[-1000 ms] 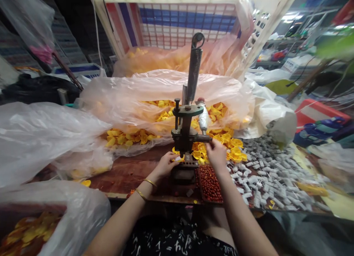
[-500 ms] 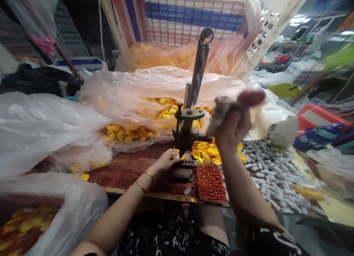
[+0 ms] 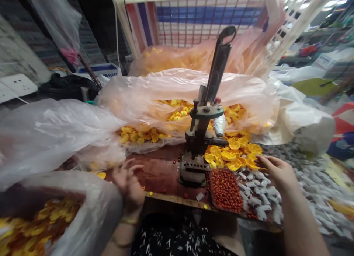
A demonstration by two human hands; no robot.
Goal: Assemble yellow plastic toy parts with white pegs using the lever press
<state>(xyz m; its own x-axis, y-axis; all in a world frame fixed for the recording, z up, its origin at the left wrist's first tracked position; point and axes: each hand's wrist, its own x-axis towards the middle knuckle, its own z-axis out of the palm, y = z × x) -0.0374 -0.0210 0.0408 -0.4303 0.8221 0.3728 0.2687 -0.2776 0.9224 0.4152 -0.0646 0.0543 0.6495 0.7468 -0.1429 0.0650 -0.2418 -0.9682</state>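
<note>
the right hand [image 3: 282,173] has its fingertips at the near edge of the yellow shells [image 3: 235,153]; thumb and fingers lie close to one shell there, but whether they grasp it i cannot tell. the left hand [image 3: 128,184] is released, fingers loosely spread and blurred, just beside the mouth of the open bag [image 3: 96,197], which holds more shells.

the press [image 3: 197,138] stands between the two sets of fingers, probably so that either can get to it; neither touches it. its wrapped handle [image 3: 219,125] is on the right fingers' side, likely to suit that hand. nearer the body than those fingertips, the red beads [image 3: 225,189] sit in a tray [image 3: 242,203], whose walls seem meant to stop them rolling. grey pieces [image 3: 258,197] lie loose on the table [image 3: 163,167], under and around the right hand, within easy reach.
</note>
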